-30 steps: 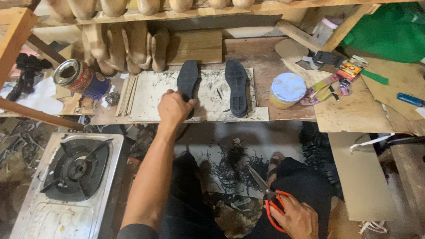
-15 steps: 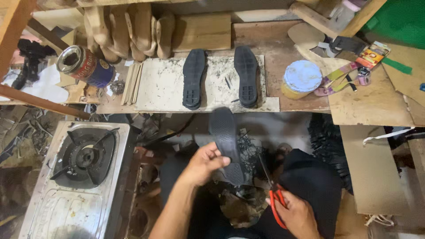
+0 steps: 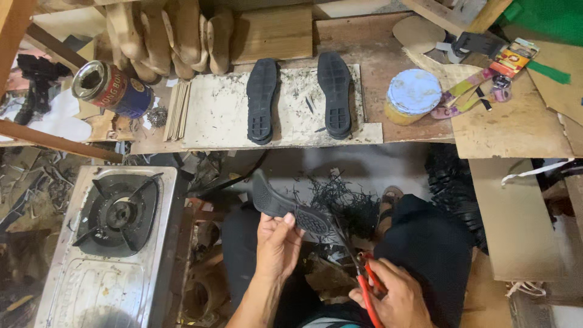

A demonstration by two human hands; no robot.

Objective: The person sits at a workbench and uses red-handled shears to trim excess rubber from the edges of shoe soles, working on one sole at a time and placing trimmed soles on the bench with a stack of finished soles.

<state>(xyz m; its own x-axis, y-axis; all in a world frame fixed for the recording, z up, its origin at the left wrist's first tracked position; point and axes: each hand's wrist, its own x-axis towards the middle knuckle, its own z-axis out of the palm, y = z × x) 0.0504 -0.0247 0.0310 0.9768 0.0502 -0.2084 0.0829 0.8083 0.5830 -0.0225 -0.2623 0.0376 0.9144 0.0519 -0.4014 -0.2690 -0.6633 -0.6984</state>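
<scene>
Left hand (image 3: 276, 243): closed around black rubber sole (image 3: 285, 203), below the workboard (image 3: 212, 121).
Right hand (image 3: 392, 297): gripping red-handled scissors (image 3: 358, 273), blades at sole's edge.

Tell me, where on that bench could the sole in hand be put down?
The left hand holds a sole; the right hand holds scissors. The white board is bare left of the two soles lying on it, and in the strip between them. The plywood at right is also bare. Around the can and tub it is crowded.
</scene>
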